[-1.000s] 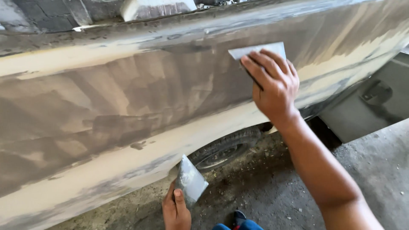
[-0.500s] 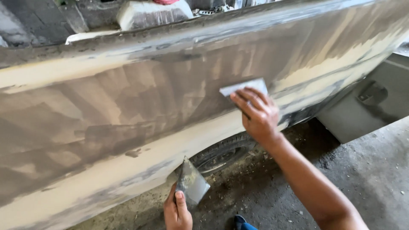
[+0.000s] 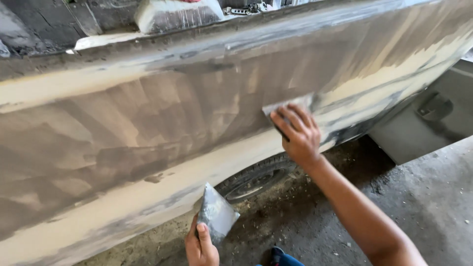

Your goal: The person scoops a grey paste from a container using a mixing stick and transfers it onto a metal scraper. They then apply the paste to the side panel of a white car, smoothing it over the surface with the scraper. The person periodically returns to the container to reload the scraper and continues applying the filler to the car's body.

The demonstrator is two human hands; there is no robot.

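Fingers [image 3: 290, 120] on spreader [image 3: 288, 104]

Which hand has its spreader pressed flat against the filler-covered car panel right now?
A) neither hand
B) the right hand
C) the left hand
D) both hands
B: the right hand presses a flat spreader against the car panel, while the left hand holds a second spreader low, below the panel's lower edge, near the tyre.
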